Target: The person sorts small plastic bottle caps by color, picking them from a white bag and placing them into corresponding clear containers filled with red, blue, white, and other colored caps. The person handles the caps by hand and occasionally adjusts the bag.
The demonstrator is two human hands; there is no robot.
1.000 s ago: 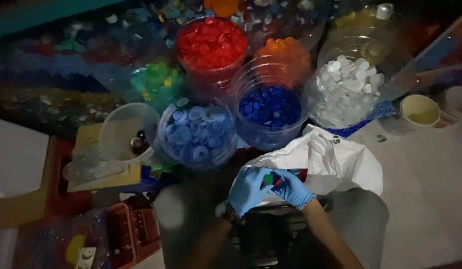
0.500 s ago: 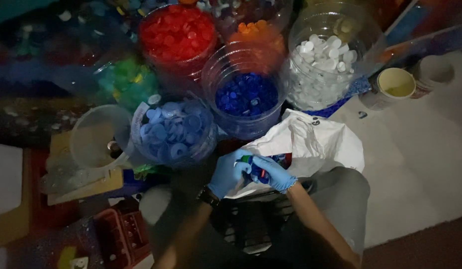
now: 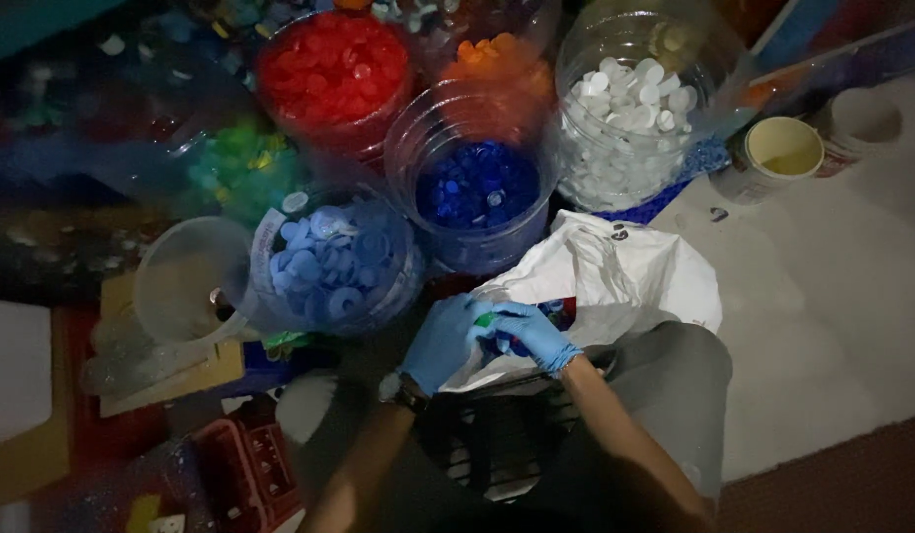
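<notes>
In the white bag [image 3: 615, 281], gloved hands [image 3: 487, 336].

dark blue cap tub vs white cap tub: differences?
The dark blue cap tub holds deep blue caps in a low layer near its bottom; the white cap tub holds white caps heaped much higher. The dark blue cap tub stands nearer the gloved hands, directly above the white plastic bag; the white cap tub sits further right, beside a yellow cup. Both are clear, round, open-topped and upright.

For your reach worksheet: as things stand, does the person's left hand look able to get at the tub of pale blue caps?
Probably yes: the left hand is just below the open-topped tub of pale blue caps, with nothing visible between them.
</notes>
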